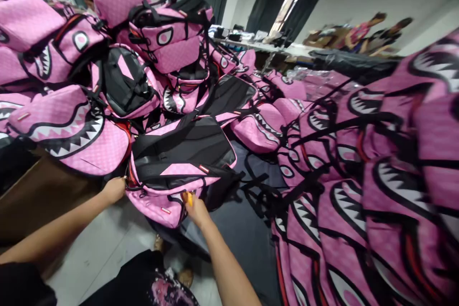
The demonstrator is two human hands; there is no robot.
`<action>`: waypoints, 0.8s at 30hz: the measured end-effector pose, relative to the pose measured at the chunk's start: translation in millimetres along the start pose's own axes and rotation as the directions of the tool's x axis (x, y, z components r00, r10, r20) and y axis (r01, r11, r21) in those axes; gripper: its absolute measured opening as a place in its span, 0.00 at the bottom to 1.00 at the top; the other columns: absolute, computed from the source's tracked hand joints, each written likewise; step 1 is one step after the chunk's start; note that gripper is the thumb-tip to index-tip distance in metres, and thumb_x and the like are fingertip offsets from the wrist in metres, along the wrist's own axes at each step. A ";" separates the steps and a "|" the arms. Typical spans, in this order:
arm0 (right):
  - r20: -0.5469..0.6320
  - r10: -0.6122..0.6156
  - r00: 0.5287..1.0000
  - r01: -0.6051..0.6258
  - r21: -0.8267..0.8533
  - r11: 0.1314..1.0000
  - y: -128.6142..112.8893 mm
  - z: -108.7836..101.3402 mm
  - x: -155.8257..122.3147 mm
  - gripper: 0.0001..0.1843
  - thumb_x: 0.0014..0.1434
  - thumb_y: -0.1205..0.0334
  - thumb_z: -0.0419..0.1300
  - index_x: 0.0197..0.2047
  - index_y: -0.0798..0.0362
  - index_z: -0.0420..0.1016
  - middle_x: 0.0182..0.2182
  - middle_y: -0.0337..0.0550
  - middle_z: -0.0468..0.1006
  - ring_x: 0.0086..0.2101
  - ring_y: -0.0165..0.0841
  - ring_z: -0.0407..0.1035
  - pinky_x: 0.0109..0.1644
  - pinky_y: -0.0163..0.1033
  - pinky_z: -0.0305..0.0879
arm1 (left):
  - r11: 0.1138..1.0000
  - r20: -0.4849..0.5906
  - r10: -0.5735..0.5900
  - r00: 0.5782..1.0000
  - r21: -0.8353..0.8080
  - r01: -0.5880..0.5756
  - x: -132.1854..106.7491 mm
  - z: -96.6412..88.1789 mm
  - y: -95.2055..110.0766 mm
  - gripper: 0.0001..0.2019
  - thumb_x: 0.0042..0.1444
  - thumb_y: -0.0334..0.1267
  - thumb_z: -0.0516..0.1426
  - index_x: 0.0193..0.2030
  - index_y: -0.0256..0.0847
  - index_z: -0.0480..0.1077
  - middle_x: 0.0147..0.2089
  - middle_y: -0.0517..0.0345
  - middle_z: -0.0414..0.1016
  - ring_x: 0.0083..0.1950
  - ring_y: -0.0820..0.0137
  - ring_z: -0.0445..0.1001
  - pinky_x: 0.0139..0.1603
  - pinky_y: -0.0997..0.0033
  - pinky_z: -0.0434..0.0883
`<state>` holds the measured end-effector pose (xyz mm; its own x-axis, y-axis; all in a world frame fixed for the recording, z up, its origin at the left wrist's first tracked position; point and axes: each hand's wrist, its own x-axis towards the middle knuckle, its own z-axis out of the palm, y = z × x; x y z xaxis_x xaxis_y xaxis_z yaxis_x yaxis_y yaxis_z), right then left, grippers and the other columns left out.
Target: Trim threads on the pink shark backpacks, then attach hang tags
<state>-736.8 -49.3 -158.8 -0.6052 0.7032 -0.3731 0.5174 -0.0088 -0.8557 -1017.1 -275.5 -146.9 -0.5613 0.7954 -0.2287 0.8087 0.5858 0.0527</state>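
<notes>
1. My left hand (114, 190) has a closed grip on the left end of the bag (186, 146), beside its zip.
2. My right hand (193, 206) is curled around a small yellow tool (190, 199) against the bag's near side; I cannot tell whether this grip also pinches fabric.
3. The bag lies in front of me, black back panel up, at the edge of the dark table (253, 234).
4. I judge this bag to be midway: both my hands are on it, and it is not set down among the others.
5. To my left, the pile (71, 124) lies jumbled; to my right, the rows (344, 205) are packed in order.
6. Which of those bags are done and which are left, I cannot tell.
</notes>
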 end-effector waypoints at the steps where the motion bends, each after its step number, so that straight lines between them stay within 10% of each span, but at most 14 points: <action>1: 0.047 0.008 0.999 -0.009 0.027 1.000 10.6 -1.6 -5.7 0.20 0.50 0.57 0.61 0.46 0.55 0.72 0.30 0.43 0.75 0.27 0.33 0.71 0.28 0.32 0.64 | 0.999 0.028 -0.046 0.999 -0.004 0.046 -9.4 -2.9 -2.8 0.20 0.54 0.24 0.48 0.48 0.36 0.74 0.54 0.43 0.76 0.55 0.56 0.76 0.55 0.59 0.71; 5: 0.051 0.170 0.984 -0.177 0.242 0.954 82.7 -24.0 -63.6 0.32 0.48 0.45 0.58 0.53 0.53 0.63 0.27 0.43 0.76 0.24 0.37 0.72 0.21 0.34 0.62 | 0.954 0.012 -0.241 0.970 -0.180 0.239 -53.3 5.7 25.3 0.23 0.64 0.43 0.45 0.64 0.43 0.63 0.65 0.45 0.66 0.60 0.53 0.72 0.57 0.51 0.70; 8: -0.127 0.357 0.925 -0.306 0.305 0.902 111.6 -19.5 -94.6 0.31 0.45 0.41 0.58 0.46 0.52 0.61 0.26 0.43 0.76 0.23 0.38 0.72 0.17 0.33 0.57 | 0.916 -0.156 -0.282 0.947 -0.337 0.217 -63.4 37.0 68.5 0.42 0.59 0.57 0.49 0.73 0.32 0.42 0.73 0.36 0.47 0.74 0.49 0.48 0.70 0.46 0.56; 13: 0.037 0.298 0.954 -0.299 0.219 0.929 59.8 36.5 -50.0 0.26 0.48 0.50 0.57 0.48 0.54 0.60 0.20 0.35 0.71 0.17 0.33 0.67 0.17 0.33 0.60 | 0.827 -0.241 -0.436 0.867 -0.488 0.280 -12.7 57.5 70.1 0.49 0.59 0.54 0.50 0.72 0.22 0.28 0.74 0.29 0.36 0.75 0.45 0.32 0.70 0.37 0.47; 19: 0.143 0.244 0.959 -0.270 0.204 0.941 32.3 26.6 -22.6 0.31 0.49 0.53 0.60 0.55 0.56 0.61 0.20 0.35 0.73 0.18 0.35 0.70 0.22 0.36 0.65 | 0.873 -0.546 -0.434 0.716 -0.452 0.184 36.3 -47.1 3.7 0.29 0.64 0.39 0.43 0.71 0.34 0.50 0.72 0.39 0.52 0.73 0.57 0.50 0.72 0.50 0.51; 24: -0.055 0.272 0.961 -0.253 0.232 0.939 79.2 4.9 -80.5 0.33 0.53 0.44 0.57 0.58 0.53 0.63 0.22 0.39 0.74 0.23 0.40 0.73 0.23 0.40 0.68 | 0.986 -0.565 -0.123 0.816 -0.161 0.037 127.2 -140.2 23.8 0.46 0.55 0.50 0.59 0.73 0.34 0.41 0.74 0.36 0.42 0.75 0.47 0.39 0.71 0.44 0.44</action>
<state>-650.1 -110.1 -198.3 -0.4070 0.7125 -0.5716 0.4986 -0.3511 -0.7926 -1093.9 -138.6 -38.4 -0.6568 0.6647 0.3561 0.7484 0.6325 0.1998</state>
